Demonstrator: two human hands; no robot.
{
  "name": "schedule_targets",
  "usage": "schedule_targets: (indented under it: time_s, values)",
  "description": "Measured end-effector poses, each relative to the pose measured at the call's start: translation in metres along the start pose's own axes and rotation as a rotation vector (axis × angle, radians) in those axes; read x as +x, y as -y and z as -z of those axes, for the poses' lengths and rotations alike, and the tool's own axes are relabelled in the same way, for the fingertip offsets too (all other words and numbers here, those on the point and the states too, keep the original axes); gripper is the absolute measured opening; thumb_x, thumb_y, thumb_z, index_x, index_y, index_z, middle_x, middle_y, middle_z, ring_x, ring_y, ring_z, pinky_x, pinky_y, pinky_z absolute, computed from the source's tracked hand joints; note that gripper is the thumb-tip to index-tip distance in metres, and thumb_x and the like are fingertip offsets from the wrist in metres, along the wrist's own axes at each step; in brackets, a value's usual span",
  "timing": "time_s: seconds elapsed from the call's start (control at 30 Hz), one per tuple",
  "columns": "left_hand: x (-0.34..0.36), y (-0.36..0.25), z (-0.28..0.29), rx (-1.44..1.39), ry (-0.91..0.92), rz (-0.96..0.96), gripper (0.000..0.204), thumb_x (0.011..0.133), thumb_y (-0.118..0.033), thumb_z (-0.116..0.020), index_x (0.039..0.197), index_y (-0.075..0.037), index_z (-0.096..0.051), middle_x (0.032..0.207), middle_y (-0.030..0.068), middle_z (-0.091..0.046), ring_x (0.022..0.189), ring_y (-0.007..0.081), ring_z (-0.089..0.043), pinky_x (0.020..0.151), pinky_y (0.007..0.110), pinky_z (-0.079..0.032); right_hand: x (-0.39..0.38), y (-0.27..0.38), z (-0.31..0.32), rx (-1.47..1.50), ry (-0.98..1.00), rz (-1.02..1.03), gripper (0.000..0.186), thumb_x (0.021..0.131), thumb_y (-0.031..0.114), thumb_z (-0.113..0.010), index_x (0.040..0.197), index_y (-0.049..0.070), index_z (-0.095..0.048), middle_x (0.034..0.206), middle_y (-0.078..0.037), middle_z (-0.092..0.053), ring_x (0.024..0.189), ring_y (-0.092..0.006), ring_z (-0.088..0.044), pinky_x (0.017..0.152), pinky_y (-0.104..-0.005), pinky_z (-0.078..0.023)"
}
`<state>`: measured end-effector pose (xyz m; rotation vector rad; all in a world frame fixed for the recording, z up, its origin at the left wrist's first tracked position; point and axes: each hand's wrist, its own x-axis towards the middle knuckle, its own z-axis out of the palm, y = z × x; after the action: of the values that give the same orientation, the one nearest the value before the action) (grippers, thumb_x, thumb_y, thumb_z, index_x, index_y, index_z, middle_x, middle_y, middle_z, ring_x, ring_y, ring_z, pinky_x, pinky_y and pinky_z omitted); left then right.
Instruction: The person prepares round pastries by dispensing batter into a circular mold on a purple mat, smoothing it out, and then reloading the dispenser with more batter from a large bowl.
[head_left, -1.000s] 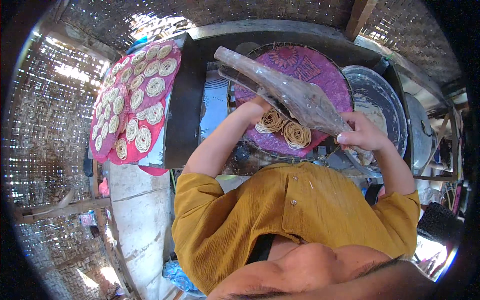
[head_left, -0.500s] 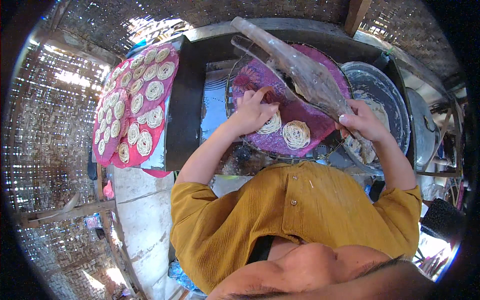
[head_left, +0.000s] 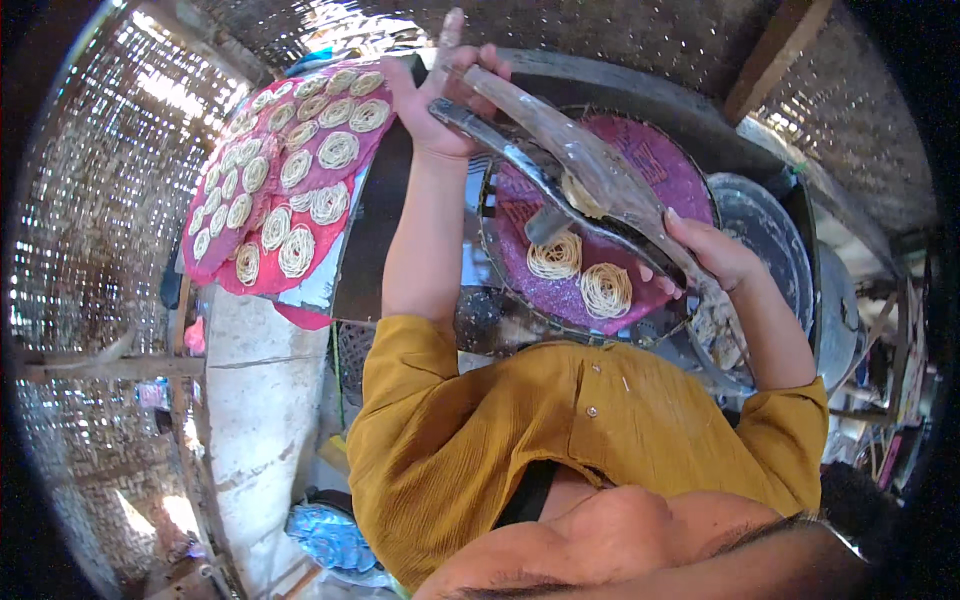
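A wooden lever press (head_left: 600, 165) with two long arms slants over a round tray (head_left: 487, 235) lined with purple cloth. My right hand (head_left: 715, 252) grips it where the arms come together. Between the spread arms show a pale dough lump (head_left: 580, 193) and a short grey cylinder (head_left: 546, 225). At the far handle ends, my left hand (head_left: 437, 112) has its fingers spread, with the darker arm's tip across the palm. Two coiled noodle nests, a left one (head_left: 554, 256) and a right one (head_left: 606, 291), lie on the cloth below the press.
Many noodle nests lie on pink and purple cloths (head_left: 330, 258) at the left. A dark wooden board edge (head_left: 365, 270) separates them from the tray. To the right stands a large basin (head_left: 797, 225) with pale dough or flour, beside a metal pot (head_left: 838, 315). Woven walls surround the bench.
My left hand has left the nests on the tray and risen to the far handle ends. The press arms stand wider apart, showing the dough and cylinder. My right hand still holds the joined end.
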<state>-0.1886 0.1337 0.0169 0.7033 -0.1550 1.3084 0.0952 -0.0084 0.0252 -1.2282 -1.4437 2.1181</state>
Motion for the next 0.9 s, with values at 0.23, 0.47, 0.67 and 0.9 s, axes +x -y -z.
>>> schedule_targets:
  time_s: [0.23,0.47,0.67,0.9]
  values:
    - [0.003,-0.004,0.047,-0.119,-0.052,-0.105,0.067,0.080,-0.061,-0.034,0.119,-0.007,-0.042,0.059,-0.0030,-0.042,0.059,0.0132,-0.044,0.072,0.034,-0.042,0.053,0.016,0.017,-0.289,-0.141,-0.060,0.058,0.083,0.057,-0.033,0.085,0.003,-0.054,0.062,-0.007,-0.054,0.047,-0.0137,-0.051,0.044,-0.0268,-0.042]
    - [-0.016,-0.013,0.060,-0.136,-0.081,-0.149,0.064,0.080,-0.059,-0.036,0.121,-0.010,-0.041,0.056,-0.0039,-0.042,0.055,0.0119,-0.044,0.067,0.033,-0.042,0.057,0.021,0.002,-0.337,-0.100,-0.113,0.051,0.085,0.051,-0.036,0.079,0.003,-0.054,0.061,-0.005,-0.053,0.051,-0.0132,-0.052,0.045,-0.0268,-0.042]
    - [-0.007,-0.012,0.033,-0.018,-0.117,-0.264,0.062,0.080,-0.058,-0.041,0.119,-0.009,-0.044,0.054,-0.0058,-0.040,0.053,0.0091,-0.043,0.065,0.030,-0.041,0.034,0.045,0.005,-0.658,-0.342,0.071,0.048,0.082,0.048,-0.044,0.078,0.002,-0.056,0.056,-0.003,-0.051,0.046,-0.0109,-0.047,0.042,-0.0248,-0.038]
    - [-0.016,-0.041,0.016,-0.180,0.053,-0.198,0.066,0.079,-0.063,-0.032,0.118,-0.012,-0.045,0.052,-0.0035,-0.041,0.052,0.0120,-0.043,0.063,0.034,-0.041,0.029,0.053,-0.022,-0.594,-0.289,0.108,0.044,0.082,0.046,-0.046,0.074,0.003,-0.054,0.056,-0.002,-0.047,0.046,-0.0096,-0.044,0.042,-0.0255,-0.036]
